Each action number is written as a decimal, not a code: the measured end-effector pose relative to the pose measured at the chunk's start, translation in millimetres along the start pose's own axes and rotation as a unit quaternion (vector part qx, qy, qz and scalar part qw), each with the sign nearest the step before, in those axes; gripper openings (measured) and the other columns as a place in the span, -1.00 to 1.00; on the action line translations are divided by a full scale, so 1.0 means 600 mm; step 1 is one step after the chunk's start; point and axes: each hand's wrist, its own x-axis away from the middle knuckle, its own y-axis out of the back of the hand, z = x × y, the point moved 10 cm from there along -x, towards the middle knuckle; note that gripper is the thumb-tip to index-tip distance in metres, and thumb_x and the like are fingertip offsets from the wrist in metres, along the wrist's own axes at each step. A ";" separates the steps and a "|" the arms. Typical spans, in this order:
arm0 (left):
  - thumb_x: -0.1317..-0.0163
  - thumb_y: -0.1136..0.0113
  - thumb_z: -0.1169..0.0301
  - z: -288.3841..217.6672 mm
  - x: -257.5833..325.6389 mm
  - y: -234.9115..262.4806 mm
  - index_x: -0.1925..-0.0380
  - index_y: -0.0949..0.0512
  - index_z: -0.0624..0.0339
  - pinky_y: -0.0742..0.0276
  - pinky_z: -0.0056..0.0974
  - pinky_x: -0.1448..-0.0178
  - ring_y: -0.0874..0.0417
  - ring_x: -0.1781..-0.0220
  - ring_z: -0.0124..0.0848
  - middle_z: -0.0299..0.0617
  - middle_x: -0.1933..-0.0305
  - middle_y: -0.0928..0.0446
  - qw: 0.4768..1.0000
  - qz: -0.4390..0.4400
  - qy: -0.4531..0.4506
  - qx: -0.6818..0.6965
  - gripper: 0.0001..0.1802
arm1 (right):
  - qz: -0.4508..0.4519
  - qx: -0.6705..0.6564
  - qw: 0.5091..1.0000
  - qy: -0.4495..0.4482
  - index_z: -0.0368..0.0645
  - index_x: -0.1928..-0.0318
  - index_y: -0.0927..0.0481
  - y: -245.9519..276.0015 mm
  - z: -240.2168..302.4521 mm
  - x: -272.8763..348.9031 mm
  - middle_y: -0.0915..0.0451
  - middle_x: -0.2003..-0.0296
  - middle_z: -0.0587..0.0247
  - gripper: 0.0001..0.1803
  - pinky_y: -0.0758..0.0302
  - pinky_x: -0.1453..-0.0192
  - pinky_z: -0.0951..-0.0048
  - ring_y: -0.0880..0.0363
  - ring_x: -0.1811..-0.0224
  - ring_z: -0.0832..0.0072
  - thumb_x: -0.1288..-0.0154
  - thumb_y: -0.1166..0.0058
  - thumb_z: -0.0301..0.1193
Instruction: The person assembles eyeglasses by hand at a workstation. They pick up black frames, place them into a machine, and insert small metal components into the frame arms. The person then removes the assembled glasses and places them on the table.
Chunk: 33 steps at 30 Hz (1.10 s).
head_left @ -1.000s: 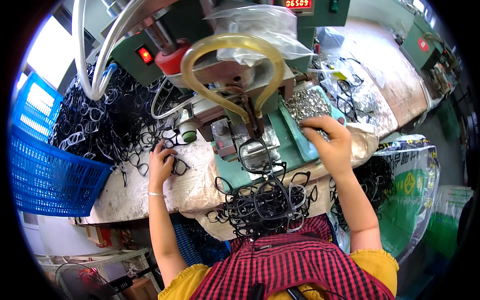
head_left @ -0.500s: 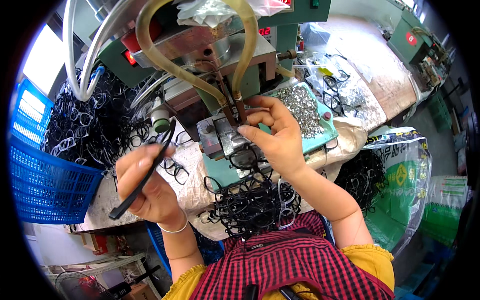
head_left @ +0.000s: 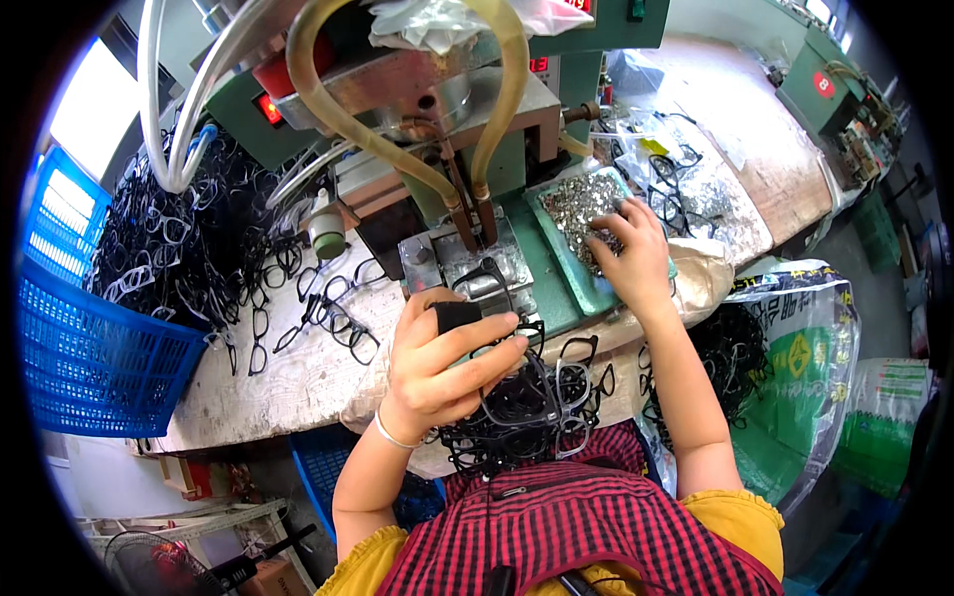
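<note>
My left hand [head_left: 437,363] is closed on a dark eyeglass frame [head_left: 527,402], held just in front of the machine's metal fixture [head_left: 472,266]. A small black piece [head_left: 457,316] shows between its thumb and fingers; I cannot make out what it is. Two brown prongs [head_left: 475,223] point down over the fixture. My right hand [head_left: 641,253] reaches into a teal tray [head_left: 593,301] of small silvery metal parts [head_left: 576,214]. Its thumb and fingers are apart, with the tips at the parts. Below my left hand lies a heap of black eyeglass frames [head_left: 477,442], partly hidden by it.
Left of the machine, a big pile of dark frames [head_left: 179,238] stands beside a blue basket [head_left: 109,358]. Loose frames [head_left: 333,308] lie on the worktop [head_left: 238,407]. Yellowish hoses [head_left: 333,109] hang over the fixture. To the right is a green-and-white sack [head_left: 795,368].
My right hand has left the fixture and moved right to the tray of metal parts. My left hand has swung right, bringing its eyeglass frame in front of the fixture.
</note>
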 end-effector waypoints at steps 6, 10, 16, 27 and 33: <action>0.02 -0.50 0.43 0.001 -0.006 0.002 0.26 -0.75 0.05 -0.55 -0.14 0.13 -0.60 0.28 -0.19 -0.25 0.13 -0.73 1.000 0.005 0.014 0.009 -0.74 | -0.040 -0.043 0.998 0.033 -0.05 0.30 -0.76 -0.001 0.012 -0.004 -0.64 -0.04 0.03 -0.85 -0.52 -0.21 0.12 -0.55 -0.21 0.04 -0.05 -0.36 -0.41; -0.01 -0.49 0.44 -0.002 0.005 -0.002 0.24 -0.75 0.06 -0.58 -0.06 -0.02 -0.64 0.21 -0.13 -0.21 0.09 -0.73 0.999 0.001 0.030 -0.014 -0.74 | -0.019 -0.026 0.991 0.132 -0.07 0.25 -0.70 -0.047 0.090 -0.053 -0.62 -0.01 0.10 -0.82 -0.59 -0.05 0.11 -0.54 -0.20 0.10 -0.08 -0.29 -0.40; -0.22 -0.35 0.34 -0.028 0.096 0.056 0.10 -0.67 0.25 -0.56 0.03 -0.24 -0.71 -0.06 0.01 0.08 -0.02 -0.70 0.988 0.009 0.109 -0.112 -0.70 | -0.006 0.010 0.995 0.097 -0.15 0.34 -0.65 -0.029 0.068 -0.025 -0.63 0.02 0.08 -0.89 -0.59 -0.08 0.11 -0.57 -0.16 0.09 -0.05 -0.22 -0.49; -0.33 -0.23 0.53 0.157 0.253 0.283 0.12 -0.68 0.20 -0.51 -0.19 -0.16 -0.64 -0.04 -0.25 -0.12 -0.01 -0.68 0.858 -0.169 0.408 -0.261 -0.84 | -0.038 -0.464 0.863 -0.196 -0.23 0.06 -0.75 -0.061 -0.045 -0.005 -0.72 0.13 0.33 -0.82 -0.43 -0.08 0.59 -0.59 0.09 0.62 -0.41 -0.20 -0.47; -0.06 -0.25 0.65 0.266 0.289 0.199 0.27 -0.70 0.06 -0.40 -0.05 -0.23 -0.58 -0.11 -0.02 -0.08 -0.16 -0.60 0.824 0.018 0.402 -0.399 -0.74 | -0.022 -0.357 0.918 -0.168 -0.23 0.10 -0.76 -0.019 -0.028 0.001 -0.71 0.23 0.29 -0.84 -0.46 -0.02 0.55 -0.60 0.15 0.58 -0.36 -0.22 -0.51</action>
